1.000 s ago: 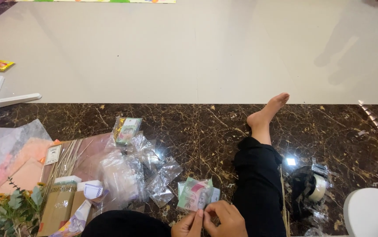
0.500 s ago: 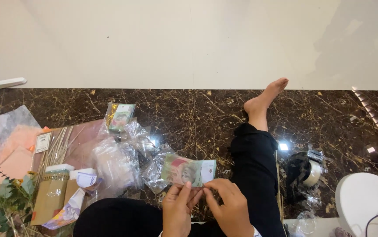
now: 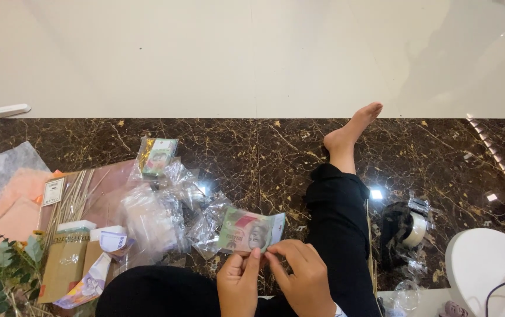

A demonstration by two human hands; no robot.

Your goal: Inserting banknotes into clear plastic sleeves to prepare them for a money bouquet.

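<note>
Down near the bottom edge, the left hand [image 3: 237,287] and right hand [image 3: 302,279] both pinch the lower edge of a green banknote [image 3: 249,230], holding it up just above the dark marble floor [image 3: 252,152]. Beside it lie crumpled clear plastic sleeves [image 3: 164,214]. Another sleeved banknote [image 3: 157,156] lies farther off, and a tape roll [image 3: 415,228] sits to the right.

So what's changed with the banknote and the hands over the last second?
Both hands, left hand and right hand, have come up from the lap and forward, lifting the banknote higher over the dark floor; its long side now faces the camera. Both hands still pinch its lower edge. The plastic sleeves, the second banknote and the tape roll lie where they were.
</note>
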